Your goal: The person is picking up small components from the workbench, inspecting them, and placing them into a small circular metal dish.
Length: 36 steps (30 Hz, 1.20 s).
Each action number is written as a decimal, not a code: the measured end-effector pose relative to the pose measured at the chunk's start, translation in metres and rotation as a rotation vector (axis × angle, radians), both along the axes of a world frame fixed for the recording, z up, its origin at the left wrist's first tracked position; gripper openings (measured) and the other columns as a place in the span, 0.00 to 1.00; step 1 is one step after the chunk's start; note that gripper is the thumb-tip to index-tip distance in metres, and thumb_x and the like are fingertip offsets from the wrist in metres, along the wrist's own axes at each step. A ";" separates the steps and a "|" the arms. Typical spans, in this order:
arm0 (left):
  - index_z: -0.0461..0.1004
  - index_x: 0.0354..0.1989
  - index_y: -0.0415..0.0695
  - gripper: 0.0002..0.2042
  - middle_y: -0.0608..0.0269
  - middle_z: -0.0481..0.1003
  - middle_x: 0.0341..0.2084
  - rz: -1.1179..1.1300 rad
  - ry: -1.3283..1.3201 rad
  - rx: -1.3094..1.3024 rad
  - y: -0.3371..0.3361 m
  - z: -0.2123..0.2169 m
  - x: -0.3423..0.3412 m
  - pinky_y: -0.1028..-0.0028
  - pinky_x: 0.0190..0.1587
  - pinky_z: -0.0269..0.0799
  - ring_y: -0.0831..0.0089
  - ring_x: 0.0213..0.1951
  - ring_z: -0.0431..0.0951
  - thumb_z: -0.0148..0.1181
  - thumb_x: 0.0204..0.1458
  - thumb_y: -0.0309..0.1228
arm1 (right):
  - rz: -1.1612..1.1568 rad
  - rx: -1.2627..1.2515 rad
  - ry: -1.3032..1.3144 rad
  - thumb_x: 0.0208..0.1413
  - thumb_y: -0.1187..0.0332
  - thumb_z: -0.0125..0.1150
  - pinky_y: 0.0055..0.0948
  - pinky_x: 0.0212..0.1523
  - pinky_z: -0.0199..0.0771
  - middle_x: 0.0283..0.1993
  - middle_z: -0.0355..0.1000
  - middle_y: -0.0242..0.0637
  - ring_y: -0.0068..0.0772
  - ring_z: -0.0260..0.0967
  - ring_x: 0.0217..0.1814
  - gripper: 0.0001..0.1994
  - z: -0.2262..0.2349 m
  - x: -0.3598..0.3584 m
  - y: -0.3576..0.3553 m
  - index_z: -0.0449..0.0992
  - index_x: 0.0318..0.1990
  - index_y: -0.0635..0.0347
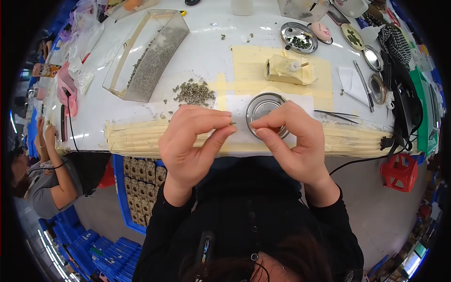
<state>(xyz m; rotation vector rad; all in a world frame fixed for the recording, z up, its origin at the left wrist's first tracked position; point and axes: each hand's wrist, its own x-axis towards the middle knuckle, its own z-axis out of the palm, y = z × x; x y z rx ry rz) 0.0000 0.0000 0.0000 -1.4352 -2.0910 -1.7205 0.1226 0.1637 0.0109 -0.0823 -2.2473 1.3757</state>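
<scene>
My left hand (185,141) is closed in a pinch at the table's near edge. A tiny dark piece shows at its fingertips, too small to name. Facing it, my right hand (300,141) also pinches with thumb and forefinger; whatever lies between them cannot be made out. The fingertips of the two hands are a short gap apart. Partly behind my right hand stands a round shiny metal dish (251,109) on a white sheet. Beyond my left hand lies a loose pile of small metal parts (193,93).
A clear bin (159,58) of small parts stands at the far left. Tweezers (336,114) lie right of the dish. Farther back are a taped block (289,70) and a metal plate (300,30) with dark bits. Below the table's left is a blue tray (126,202).
</scene>
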 end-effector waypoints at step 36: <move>0.79 0.32 0.39 0.08 0.61 0.78 0.28 -0.037 -0.154 0.152 0.014 -0.009 0.018 0.76 0.32 0.68 0.71 0.29 0.75 0.68 0.41 0.18 | -0.113 0.038 0.011 0.48 0.76 0.66 0.26 0.34 0.68 0.30 0.71 0.33 0.29 0.67 0.32 0.04 -0.001 0.009 0.007 0.77 0.32 0.61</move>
